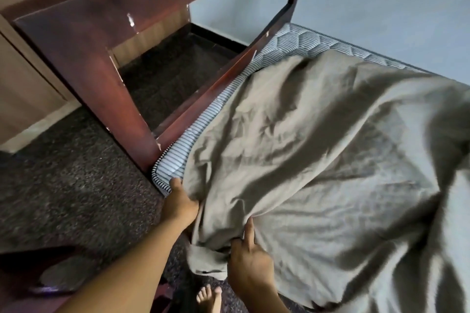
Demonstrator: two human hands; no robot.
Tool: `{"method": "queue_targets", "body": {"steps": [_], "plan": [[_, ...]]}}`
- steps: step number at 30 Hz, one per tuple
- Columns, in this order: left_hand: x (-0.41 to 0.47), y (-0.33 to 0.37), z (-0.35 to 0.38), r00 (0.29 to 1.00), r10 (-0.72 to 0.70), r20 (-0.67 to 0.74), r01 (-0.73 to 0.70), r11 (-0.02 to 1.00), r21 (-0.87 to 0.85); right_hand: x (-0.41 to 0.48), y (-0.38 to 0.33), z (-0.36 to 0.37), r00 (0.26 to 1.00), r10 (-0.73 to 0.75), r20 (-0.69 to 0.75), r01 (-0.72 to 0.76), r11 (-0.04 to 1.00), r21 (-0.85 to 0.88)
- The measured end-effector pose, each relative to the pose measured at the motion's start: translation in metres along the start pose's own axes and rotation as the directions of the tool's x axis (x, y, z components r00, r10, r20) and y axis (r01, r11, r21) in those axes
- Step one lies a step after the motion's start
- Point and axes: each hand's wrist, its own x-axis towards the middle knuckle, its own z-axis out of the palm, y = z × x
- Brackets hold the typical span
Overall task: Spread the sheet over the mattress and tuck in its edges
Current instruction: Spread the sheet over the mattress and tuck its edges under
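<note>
A crumpled grey-beige sheet (318, 147) lies over most of the striped mattress (175, 157), whose near-left corner and far end stay bare. My left hand (180, 201) is at the near-left corner, its fingers tucked under the sheet's edge and its thumb against the mattress side. My right hand (250, 259) grips a bunched fold of the sheet that hangs over the near edge, with the forefinger pointing up along the cloth.
A dark red wooden desk (84, 33) stands close to the left of the bed, and its leg almost touches the mattress corner. The wooden bed rail (203, 94) runs along the left side. Dark speckled floor (76, 198) lies below; my bare foot (208, 297) shows at the bottom.
</note>
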Motion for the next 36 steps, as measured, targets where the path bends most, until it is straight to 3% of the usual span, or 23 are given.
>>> {"method": "queue_targets", "body": {"steps": [2, 5, 7, 9, 11, 14, 17, 19, 23, 26, 28, 29, 32, 34, 36], "plan": [[0.010, 0.009, -0.013, 0.998, 0.005, -0.063, 0.002, 0.995, 0.100, 0.009, -0.008, 0.000, 0.995, -0.067, -0.072, 0.069, 0.997, 0.025], [0.032, 0.027, -0.048, 0.933, -0.011, -0.361, -0.015, 0.997, -0.070, 0.023, -0.022, -0.008, 0.973, -0.195, -0.121, 0.200, 0.979, 0.032], [0.037, 0.034, -0.060, 0.878, 0.143, -0.456, -0.154, 0.988, 0.013, 0.036, -0.029, -0.010, 0.948, -0.269, -0.169, 0.274, 0.962, 0.010], [0.028, 0.031, -0.055, 0.875, 0.354, -0.329, -0.297, 0.931, 0.212, 0.049, -0.036, -0.014, 0.937, -0.283, -0.202, 0.293, 0.956, 0.020], [0.020, 0.016, -0.044, 0.841, 0.479, -0.252, -0.361, 0.843, 0.398, 0.059, -0.044, -0.020, 0.925, -0.281, -0.256, 0.303, 0.952, 0.051], [0.015, -0.007, -0.036, 0.845, 0.513, -0.152, -0.361, 0.756, 0.546, 0.062, -0.039, -0.021, 0.913, -0.292, -0.283, 0.324, 0.943, 0.074], [0.011, -0.013, -0.033, 0.910, 0.388, -0.146, -0.249, 0.794, 0.555, 0.049, -0.015, -0.018, 0.949, -0.118, -0.293, 0.188, 0.956, 0.223], [0.008, -0.004, -0.028, 0.888, 0.413, -0.205, -0.242, 0.796, 0.556, 0.037, 0.010, -0.014, 0.954, 0.034, -0.297, 0.067, 0.944, 0.324], [-0.012, 0.044, 0.001, 0.685, 0.695, -0.218, -0.469, 0.650, 0.598, 0.012, 0.070, -0.011, 0.896, 0.209, -0.392, -0.086, 0.947, 0.309], [-0.038, 0.082, 0.036, 0.533, 0.845, -0.047, -0.716, 0.480, 0.507, -0.009, 0.120, -0.021, 0.832, 0.391, -0.395, -0.282, 0.909, 0.306], [-0.063, 0.102, 0.065, 0.420, 0.898, 0.132, -0.855, 0.344, 0.388, -0.029, 0.156, -0.028, 0.755, 0.557, -0.345, -0.476, 0.828, 0.296], [-0.078, 0.109, 0.081, 0.377, 0.902, 0.211, -0.895, 0.297, 0.332, -0.042, 0.176, -0.031, 0.683, 0.654, -0.326, -0.578, 0.757, 0.305], [-0.127, 0.119, 0.120, 0.359, 0.851, 0.384, -0.931, 0.296, 0.213, -0.082, 0.228, -0.035, 0.407, 0.891, -0.202, -0.818, 0.454, 0.354], [-0.164, 0.122, 0.147, 0.323, 0.814, 0.483, -0.946, 0.258, 0.197, -0.121, 0.267, -0.034, 0.204, 0.967, -0.151, -0.872, 0.250, 0.421], [-0.195, 0.127, 0.170, 0.268, 0.778, 0.568, -0.963, 0.212, 0.164, -0.156, 0.302, -0.034, 0.069, 0.991, -0.112, -0.867, 0.115, 0.485]]}}
